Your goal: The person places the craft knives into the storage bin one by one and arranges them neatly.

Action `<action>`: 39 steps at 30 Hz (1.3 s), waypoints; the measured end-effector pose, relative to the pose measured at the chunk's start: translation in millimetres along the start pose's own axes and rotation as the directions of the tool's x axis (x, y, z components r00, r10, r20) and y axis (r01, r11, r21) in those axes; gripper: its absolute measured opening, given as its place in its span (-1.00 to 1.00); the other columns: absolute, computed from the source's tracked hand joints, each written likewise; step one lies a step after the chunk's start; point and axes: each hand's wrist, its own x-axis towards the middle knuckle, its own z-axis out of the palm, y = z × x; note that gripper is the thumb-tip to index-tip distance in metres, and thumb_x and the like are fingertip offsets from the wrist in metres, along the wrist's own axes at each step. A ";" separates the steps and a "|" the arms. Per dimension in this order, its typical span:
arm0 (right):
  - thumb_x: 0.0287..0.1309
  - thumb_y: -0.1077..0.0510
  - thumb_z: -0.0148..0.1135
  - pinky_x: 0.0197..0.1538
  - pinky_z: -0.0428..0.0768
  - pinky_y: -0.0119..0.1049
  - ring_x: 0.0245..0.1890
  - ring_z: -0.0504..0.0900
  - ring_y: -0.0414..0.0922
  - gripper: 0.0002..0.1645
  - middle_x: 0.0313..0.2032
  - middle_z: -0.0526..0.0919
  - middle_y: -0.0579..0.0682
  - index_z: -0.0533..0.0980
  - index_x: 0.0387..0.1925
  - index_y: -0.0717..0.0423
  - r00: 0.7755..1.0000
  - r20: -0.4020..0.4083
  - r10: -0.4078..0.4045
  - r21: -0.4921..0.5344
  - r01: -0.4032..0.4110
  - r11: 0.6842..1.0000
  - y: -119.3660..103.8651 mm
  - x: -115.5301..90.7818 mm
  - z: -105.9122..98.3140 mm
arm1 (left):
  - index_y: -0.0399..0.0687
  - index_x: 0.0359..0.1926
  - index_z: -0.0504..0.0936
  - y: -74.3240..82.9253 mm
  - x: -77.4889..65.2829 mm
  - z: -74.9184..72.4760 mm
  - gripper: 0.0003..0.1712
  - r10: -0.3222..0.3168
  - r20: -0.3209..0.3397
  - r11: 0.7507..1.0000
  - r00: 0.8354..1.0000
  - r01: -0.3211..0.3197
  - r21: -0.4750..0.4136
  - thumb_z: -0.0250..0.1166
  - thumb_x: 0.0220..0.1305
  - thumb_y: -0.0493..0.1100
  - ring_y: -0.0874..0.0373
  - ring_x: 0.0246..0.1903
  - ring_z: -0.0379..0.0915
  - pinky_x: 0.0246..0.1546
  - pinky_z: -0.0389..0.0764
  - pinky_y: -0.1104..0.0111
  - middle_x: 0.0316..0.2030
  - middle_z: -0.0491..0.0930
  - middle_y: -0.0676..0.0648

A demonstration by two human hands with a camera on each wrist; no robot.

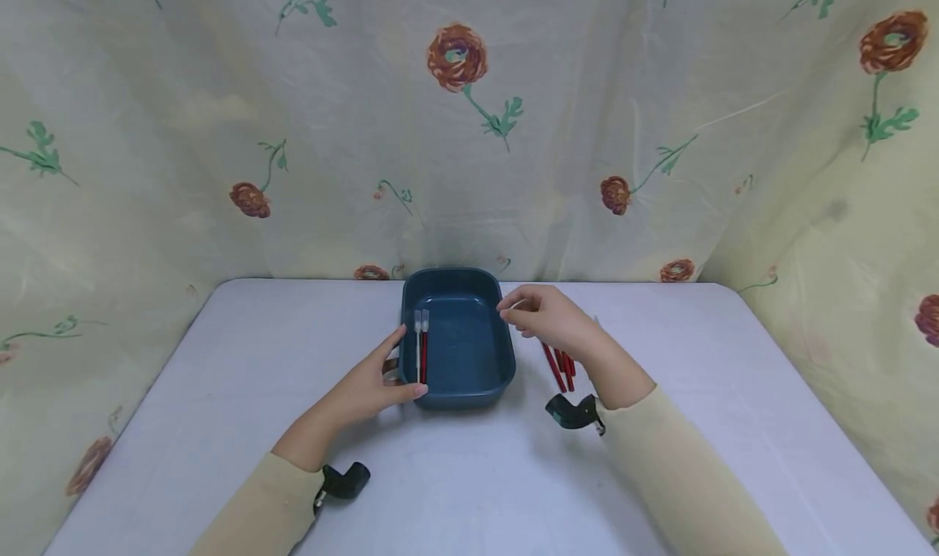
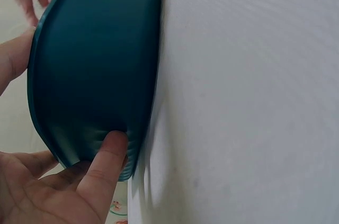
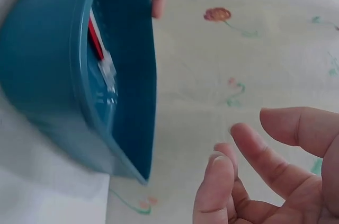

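Observation:
A dark blue plastic tub (image 1: 458, 399) stands on the table. My left hand (image 1: 367, 385) grips its left side, thumb at the near left corner; in the left wrist view, fingers (image 2: 108, 166) press its outer wall. Inside, along the left wall, lie two slim pen-like sticks with clear ends, a red one (image 1: 424, 356) and a whitish one (image 1: 418, 356). My right hand (image 1: 546, 315) is above the tub's right rim, fingers loosely bent. The right wrist view shows its thumb and forefinger apart, with nothing between them.
Several red sticks (image 1: 553, 368) lie on the white table (image 1: 293, 328) to the right of the tub, partly hidden under my right hand and forearm. A flowered curtain (image 1: 330, 132) hangs behind the table's far edge and along both sides.

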 end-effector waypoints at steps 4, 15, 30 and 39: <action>0.41 0.07 0.18 0.00 0.65 -0.11 -0.12 0.64 0.06 -0.68 -0.04 0.67 0.13 0.60 0.06 0.13 1.000 -0.021 0.001 -0.025 -0.001 1.000 8.0 -9.1 -11.5 | 0.17 0.61 -0.10 -1.0 0.7 -0.3 0.20 0.007 0.000 1.000 1.000 -0.007 -0.005 0.51 0.16 0.02 -0.24 0.41 0.20 0.22 0.46 0.00 0.54 0.00 -0.22; 0.41 0.04 0.18 0.04 0.63 -0.01 -0.06 0.55 0.12 -0.66 -0.01 0.63 0.17 0.58 0.08 0.12 0.999 -0.038 0.032 -0.070 -0.035 0.997 38.1 -28.6 -33.3 | 0.18 0.61 -0.10 -1.7 0.7 0.5 0.21 0.009 -0.003 1.000 1.000 -0.009 -0.006 0.52 0.16 0.03 -0.24 0.41 0.19 0.23 0.45 0.00 0.53 0.03 -0.25; 0.44 0.08 0.14 -0.05 0.62 -0.07 -0.14 0.52 0.13 -0.60 -0.06 0.58 0.25 0.53 0.14 0.26 0.997 -0.043 0.064 -0.087 -0.068 0.994 87.0 -45.3 -57.4 | 0.18 0.61 -0.10 -1.2 1.1 0.2 0.21 0.002 -0.001 1.000 1.000 -0.002 -0.008 0.52 0.15 0.03 -0.24 0.42 0.18 0.23 0.45 -0.01 0.54 0.01 -0.22; 0.45 0.11 0.13 0.01 0.64 -0.02 -0.13 0.54 0.08 -0.58 -0.06 0.57 0.27 0.49 0.15 0.34 0.987 -0.067 0.149 -0.072 -0.153 0.986 117.0 -45.0 -62.1 | 0.22 0.61 -0.09 -2.6 1.9 0.5 0.21 -0.004 -0.011 1.000 1.000 0.004 0.006 0.52 0.14 0.06 -0.23 0.42 0.17 0.23 0.45 -0.03 0.53 0.04 -0.25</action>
